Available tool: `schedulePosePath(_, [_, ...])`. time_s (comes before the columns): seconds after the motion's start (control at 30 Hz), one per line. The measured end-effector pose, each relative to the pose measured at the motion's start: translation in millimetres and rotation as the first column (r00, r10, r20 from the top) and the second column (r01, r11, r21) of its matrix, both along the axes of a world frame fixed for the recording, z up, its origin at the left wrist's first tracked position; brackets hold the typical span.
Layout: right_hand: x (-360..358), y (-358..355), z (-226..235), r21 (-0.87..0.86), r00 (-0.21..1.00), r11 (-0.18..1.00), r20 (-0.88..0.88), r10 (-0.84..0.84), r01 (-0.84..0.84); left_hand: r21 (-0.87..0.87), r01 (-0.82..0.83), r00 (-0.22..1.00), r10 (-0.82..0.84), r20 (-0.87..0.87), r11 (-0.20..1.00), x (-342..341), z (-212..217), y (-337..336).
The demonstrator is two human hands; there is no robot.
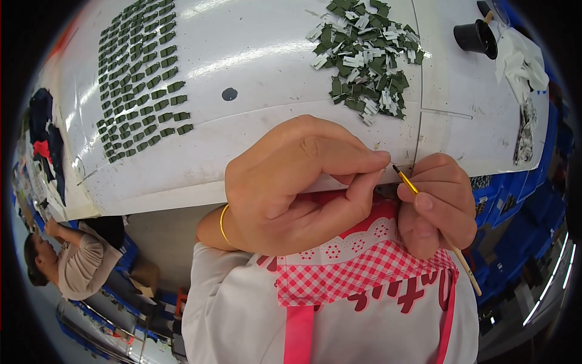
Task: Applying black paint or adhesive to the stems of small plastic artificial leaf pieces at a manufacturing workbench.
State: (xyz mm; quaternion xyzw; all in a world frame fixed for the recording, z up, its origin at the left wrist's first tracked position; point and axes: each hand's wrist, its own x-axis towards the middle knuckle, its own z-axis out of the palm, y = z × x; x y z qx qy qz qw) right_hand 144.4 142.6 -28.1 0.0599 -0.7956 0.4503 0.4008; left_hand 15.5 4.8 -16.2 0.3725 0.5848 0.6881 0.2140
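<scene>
My right hand [445,206] grips a thin paintbrush [407,182] with a gold ferrule and a dark tip; its pale handle slants down to the right. Opposite it, my left hand [291,188], with a yellow bangle at the wrist, pinches thumb and forefinger together. Whatever those fingertips hold is too small or hidden to make out. The brush tip is just beside them, above the table's near edge. Beyond my hands lies a loose pile of small dark green and pale grey pieces [376,57]. Similar green pieces [142,85] lie in neat rows at the left.
The white table [260,79] has a seam and a dark round spot. A black cup [476,39], a white cloth [522,64] and a stained rag [525,136] are at the right. Blue bins [506,194] stand beside the table. Another person [85,261] sits at lower left.
</scene>
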Motion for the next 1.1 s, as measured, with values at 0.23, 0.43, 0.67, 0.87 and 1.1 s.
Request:
schedulePosePath(0.23, [-1.2, -1.3, -0.2, 0.026, 1.000, 1.000, 0.007, -0.009, 0.009, -0.011, 0.004, 1.000, -0.004, -0.003, 1.000, -0.2, 1.1, -0.3])
schedulePosePath(0.43, [-1.8, -1.2, 0.7, 0.030, 1.000, 1.000, 0.018, -0.004, 0.003, -0.013, 0.001, 1.000, -0.002, -0.011, 1.000, 0.0, 1.7, 0.6])
schedulePosePath(0.67, [-2.0, -0.5, 0.7, 0.033, 1.000, 0.999, 0.024, -0.002, 0.001, -0.035, 0.002, 1.000, -0.001, 0.018, 0.999, 0.7, 3.2, -0.7])
schedulePosePath(0.87, [0.0, -0.8, -1.5, 0.010, 1.000, 1.000, -0.017, -0.011, 0.012, -0.013, 0.000, 1.000, 0.000, -0.011, 1.000, 0.0, 0.6, -0.1])
schedulePosePath(1.1, [-2.0, -2.2, 0.2, 0.037, 1.000, 0.999, 0.004, -0.030, 0.029, -0.017, 0.005, 1.000, -0.005, -0.006, 1.000, -0.2, 1.1, 0.4])
